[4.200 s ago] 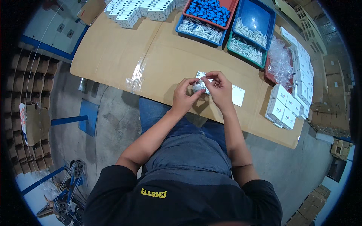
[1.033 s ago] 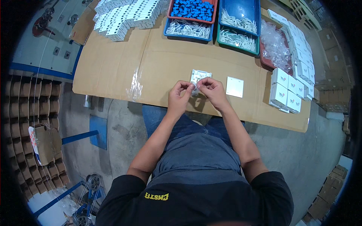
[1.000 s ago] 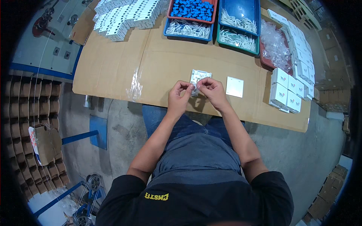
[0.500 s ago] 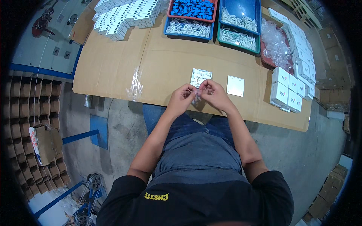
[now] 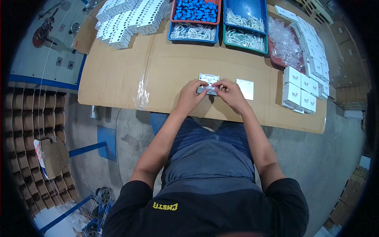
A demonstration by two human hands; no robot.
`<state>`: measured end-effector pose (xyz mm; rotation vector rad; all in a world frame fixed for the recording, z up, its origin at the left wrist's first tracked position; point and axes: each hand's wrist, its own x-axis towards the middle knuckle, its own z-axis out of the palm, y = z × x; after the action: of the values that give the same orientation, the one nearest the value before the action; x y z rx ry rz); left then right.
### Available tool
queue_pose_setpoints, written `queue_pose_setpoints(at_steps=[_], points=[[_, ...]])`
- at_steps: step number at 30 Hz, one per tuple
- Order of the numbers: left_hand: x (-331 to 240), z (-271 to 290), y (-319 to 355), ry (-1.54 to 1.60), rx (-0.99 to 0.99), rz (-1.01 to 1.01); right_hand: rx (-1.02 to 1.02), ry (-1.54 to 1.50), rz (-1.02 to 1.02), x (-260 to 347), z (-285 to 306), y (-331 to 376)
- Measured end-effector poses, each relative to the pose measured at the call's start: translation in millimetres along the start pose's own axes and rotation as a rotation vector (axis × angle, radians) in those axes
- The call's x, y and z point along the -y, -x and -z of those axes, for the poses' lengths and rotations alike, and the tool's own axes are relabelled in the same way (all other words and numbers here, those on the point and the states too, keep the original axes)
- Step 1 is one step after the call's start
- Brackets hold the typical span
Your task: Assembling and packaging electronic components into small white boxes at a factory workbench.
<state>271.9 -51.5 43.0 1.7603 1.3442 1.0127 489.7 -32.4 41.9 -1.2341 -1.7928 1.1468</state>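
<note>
A white square switch-like part (image 5: 209, 77) with moulded details lies on the cardboard-covered table in front of me. Over its near half, a small clear plastic bag (image 5: 210, 90) is stretched between my two hands. My left hand (image 5: 191, 94) pinches the bag's left side, and my right hand (image 5: 233, 95) pinches its right side. What the bag contains is too small to make out. Just right of my right hand lies a flat white square plate (image 5: 245, 90).
Blue plastic pieces fill a red tray (image 5: 196, 11) at the back. White plugs lie in blue and green trays (image 5: 244, 46) around it. Crumpled clear bags (image 5: 285, 45) sit farther right, near stacked white boxes (image 5: 299, 91). White switch units (image 5: 134, 19) are piled back left.
Both hands have moved forward with the clear bag, from the near edge of the white part to over its near half. The fingers now sit slightly farther apart.
</note>
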Motion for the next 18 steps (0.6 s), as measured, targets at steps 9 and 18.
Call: queue_pose_setpoints(at_steps=[9, 18], points=[[18, -3, -24, -0.314, -0.012, -0.230, -0.047, 0.463, 0.110, 4, -2, -22], [13, -2, -36, -0.392, 0.022, -0.201, -0.068, 0.504, -0.063, 12, -8, -36]])
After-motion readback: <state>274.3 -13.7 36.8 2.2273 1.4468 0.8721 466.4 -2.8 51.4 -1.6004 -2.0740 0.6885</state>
